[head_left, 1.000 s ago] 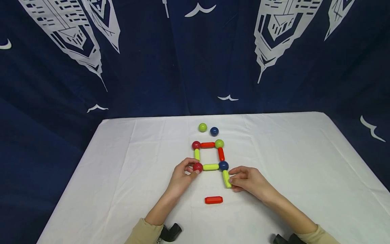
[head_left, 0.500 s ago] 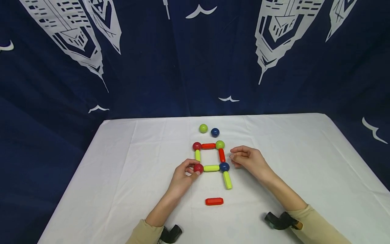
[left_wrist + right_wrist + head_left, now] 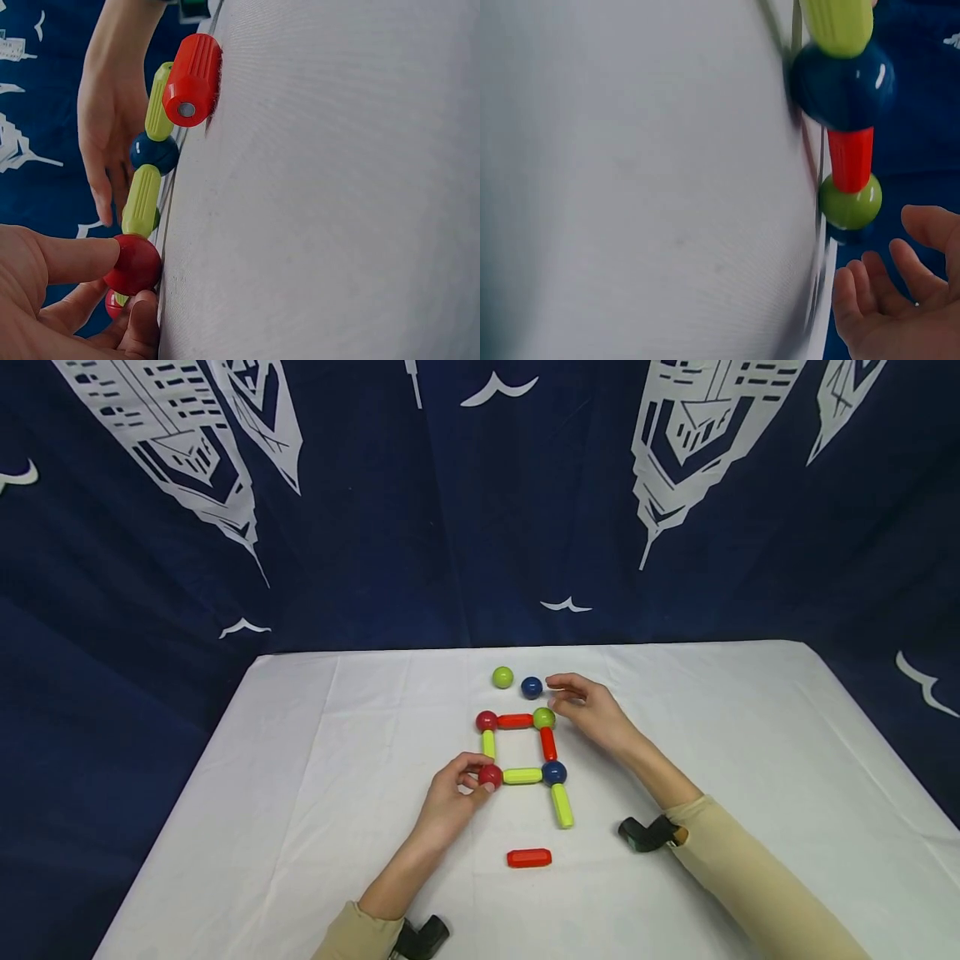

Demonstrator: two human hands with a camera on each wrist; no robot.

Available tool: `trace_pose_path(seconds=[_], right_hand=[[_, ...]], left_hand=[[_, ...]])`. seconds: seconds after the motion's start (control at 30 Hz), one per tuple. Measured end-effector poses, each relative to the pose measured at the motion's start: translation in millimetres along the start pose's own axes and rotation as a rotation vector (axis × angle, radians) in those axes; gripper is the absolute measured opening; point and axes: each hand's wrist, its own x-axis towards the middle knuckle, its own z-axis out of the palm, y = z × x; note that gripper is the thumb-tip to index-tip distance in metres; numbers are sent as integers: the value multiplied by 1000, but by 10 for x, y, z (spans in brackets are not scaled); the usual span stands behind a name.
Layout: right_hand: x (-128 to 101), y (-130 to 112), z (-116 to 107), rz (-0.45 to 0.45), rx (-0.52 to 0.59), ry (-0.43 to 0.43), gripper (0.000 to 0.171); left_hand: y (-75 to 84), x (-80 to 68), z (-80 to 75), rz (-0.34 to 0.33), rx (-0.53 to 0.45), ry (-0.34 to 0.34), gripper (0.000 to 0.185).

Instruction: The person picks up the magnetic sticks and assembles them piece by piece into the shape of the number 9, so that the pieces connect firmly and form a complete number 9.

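A square of rods and balls lies mid-table. My left hand [image 3: 474, 775] pinches its near-left red ball [image 3: 491, 776] [image 3: 135, 264]. A yellow-green rod [image 3: 522, 775] joins that ball to a blue ball [image 3: 553, 772] [image 3: 842, 85]. From the blue ball a second yellow-green rod [image 3: 561, 805] trails toward me. My right hand [image 3: 558, 692] [image 3: 885, 300] hovers with loosely curled fingers and holds nothing. It is just right of a loose blue ball [image 3: 532, 687] and beyond the square's green corner ball [image 3: 543, 718] [image 3: 850, 202].
A loose green ball [image 3: 502, 677] sits left of the loose blue one. A loose red rod [image 3: 528, 858] [image 3: 193, 80] lies nearer me than the square. The white tablecloth [image 3: 300, 793] has a dark patterned curtain behind it. Black wrist mounts [image 3: 648, 833] sit on my forearms.
My right hand let go of the trailing yellow-green rod and moved away from me, past the square's right side, to beside the loose blue ball. My left hand stayed on the red ball.
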Motion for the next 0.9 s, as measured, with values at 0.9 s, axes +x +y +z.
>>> trace_pose_path(seconds=[0.9], right_hand=[[365, -3, 38, 94, -146, -30, 40]], left_hand=[[-5, -8, 0, 1, -17, 0, 29]])
